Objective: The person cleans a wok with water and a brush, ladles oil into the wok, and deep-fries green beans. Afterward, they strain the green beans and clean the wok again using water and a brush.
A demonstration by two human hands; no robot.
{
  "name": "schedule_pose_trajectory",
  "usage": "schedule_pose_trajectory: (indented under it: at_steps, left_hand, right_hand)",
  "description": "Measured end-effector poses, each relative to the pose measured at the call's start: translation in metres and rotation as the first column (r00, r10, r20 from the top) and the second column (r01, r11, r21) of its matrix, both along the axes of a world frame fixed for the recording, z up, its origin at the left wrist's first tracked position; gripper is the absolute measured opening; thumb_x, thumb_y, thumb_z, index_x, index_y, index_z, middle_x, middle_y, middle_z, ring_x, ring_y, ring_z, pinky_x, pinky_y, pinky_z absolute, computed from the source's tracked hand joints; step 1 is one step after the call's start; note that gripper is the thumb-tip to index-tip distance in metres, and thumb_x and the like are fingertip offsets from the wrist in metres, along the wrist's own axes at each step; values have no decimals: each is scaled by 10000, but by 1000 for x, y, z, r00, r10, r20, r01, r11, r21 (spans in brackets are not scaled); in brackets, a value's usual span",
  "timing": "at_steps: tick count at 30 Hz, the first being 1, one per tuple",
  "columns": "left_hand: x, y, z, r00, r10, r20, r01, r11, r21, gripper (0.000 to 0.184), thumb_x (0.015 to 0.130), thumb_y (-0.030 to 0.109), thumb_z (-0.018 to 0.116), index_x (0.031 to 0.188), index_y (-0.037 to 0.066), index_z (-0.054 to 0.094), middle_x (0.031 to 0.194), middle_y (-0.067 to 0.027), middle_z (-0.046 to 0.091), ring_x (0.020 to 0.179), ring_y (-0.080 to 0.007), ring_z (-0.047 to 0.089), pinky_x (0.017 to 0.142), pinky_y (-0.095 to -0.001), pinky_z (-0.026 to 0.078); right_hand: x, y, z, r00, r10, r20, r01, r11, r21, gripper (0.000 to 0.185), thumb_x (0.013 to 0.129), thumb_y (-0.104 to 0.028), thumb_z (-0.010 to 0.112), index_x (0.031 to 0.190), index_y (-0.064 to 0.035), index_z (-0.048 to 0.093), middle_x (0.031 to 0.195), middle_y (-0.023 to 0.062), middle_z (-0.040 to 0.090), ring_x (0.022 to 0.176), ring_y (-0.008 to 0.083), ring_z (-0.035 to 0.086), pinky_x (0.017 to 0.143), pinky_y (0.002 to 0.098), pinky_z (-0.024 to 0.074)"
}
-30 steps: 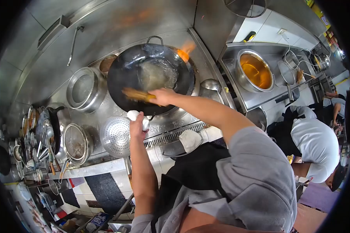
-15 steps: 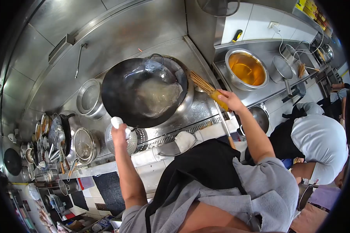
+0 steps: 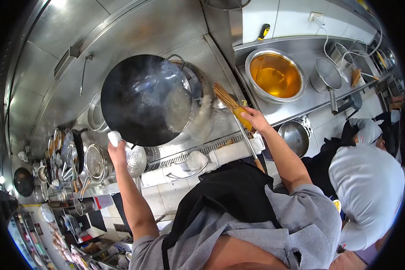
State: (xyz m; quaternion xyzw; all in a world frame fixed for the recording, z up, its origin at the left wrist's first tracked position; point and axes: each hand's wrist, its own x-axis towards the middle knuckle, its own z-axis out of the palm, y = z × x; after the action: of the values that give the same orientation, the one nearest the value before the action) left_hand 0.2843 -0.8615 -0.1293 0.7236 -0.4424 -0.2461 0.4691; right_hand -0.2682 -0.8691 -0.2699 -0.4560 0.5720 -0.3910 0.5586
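A large black wok (image 3: 128,105) is tilted towards its right side over the steel stove. Cloudy water (image 3: 179,110) runs over its right rim, and steam rises from it. My left hand (image 3: 117,153) is closed around the wok's near edge through a folded white cloth (image 3: 114,137); the grip itself is partly hidden. To the right of the wok, my right hand (image 3: 256,120) grips a bamboo wok brush (image 3: 231,102) by its yellow-wrapped end. The bristles point up and left, apart from the wok. A ladle (image 3: 219,104) lies just behind the brush.
A steel pot (image 3: 300,95) of amber liquid stands on the right counter beside a saucepan (image 3: 326,74). A perforated skimmer (image 3: 136,161) and a round strainer (image 3: 96,163) lie left of the wok. A person in a white top (image 3: 369,189) bends at my right.
The wok has tipped further right and moved left with my left hand; its water now spills over the rim. The brush stays in my right hand. The view has shifted slightly.
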Motion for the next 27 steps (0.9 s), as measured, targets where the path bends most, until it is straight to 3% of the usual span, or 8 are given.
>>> schedule_pose_trajectory:
  at_steps: [2,3,6,12,16,21,24,27]
  left_hand:
    - [-18,-2,17,993,-3,115,7,999,-33,375,732,129,607,1062,-49,589,887,-91,617,780,-186,569,732,-347,475]
    - [-20,-5,20,987,-7,160,11,1000,-25,389,737,139,610,1080,-45,594,904,-125,646,817,-219,608,769,-366,483]
    - [-26,-15,30,941,12,339,-16,1000,9,413,733,166,618,1099,-26,600,950,-202,673,907,-322,651,823,-404,483]
    - [-74,13,57,900,-13,436,42,997,-58,303,749,182,633,994,20,558,912,-237,659,852,-440,650,746,-464,500]
    - [-56,81,-11,861,-37,507,109,987,-114,563,720,155,691,1233,2,517,939,-269,647,895,-486,629,764,-485,510]
    - [7,61,-48,947,-120,299,149,986,-77,497,732,102,633,1209,12,526,1000,-232,637,925,-387,643,811,-428,502]
    - [33,11,-54,982,-112,-152,123,990,65,335,754,82,556,1071,-24,568,878,-100,632,766,-188,589,702,-338,481]
    - [27,-7,-115,938,-16,-347,72,987,147,248,802,171,602,1000,21,614,814,-69,633,651,-150,573,544,-326,458]
  right_hand:
    - [7,-13,0,997,-9,72,9,1000,9,560,934,-323,627,1407,-61,485,1044,87,659,835,139,605,696,287,502]
    - [12,-22,-2,997,7,74,-8,1000,13,560,934,-323,627,1407,-61,485,1044,87,659,835,139,605,696,287,502]
    - [39,-48,8,969,-20,244,-15,990,139,504,937,-376,604,1358,-116,505,797,31,584,545,149,531,383,316,394]
    - [111,-81,28,923,-125,363,-6,941,340,389,963,-391,555,1240,-117,546,740,49,566,474,192,538,361,337,406]
    - [154,-48,11,842,-255,475,144,955,257,369,964,-375,558,1203,-97,526,744,60,569,536,210,554,355,375,393]
    - [157,-61,43,920,-215,327,146,964,222,418,967,-409,548,1263,-126,464,787,85,597,550,227,578,396,368,446]
    - [155,-97,95,921,-122,369,43,976,216,418,950,-444,573,1240,-172,446,769,67,599,550,211,589,430,368,485]
    - [178,-133,140,911,-125,393,124,992,29,414,956,-412,578,1249,-182,396,791,93,589,576,224,609,471,348,511]
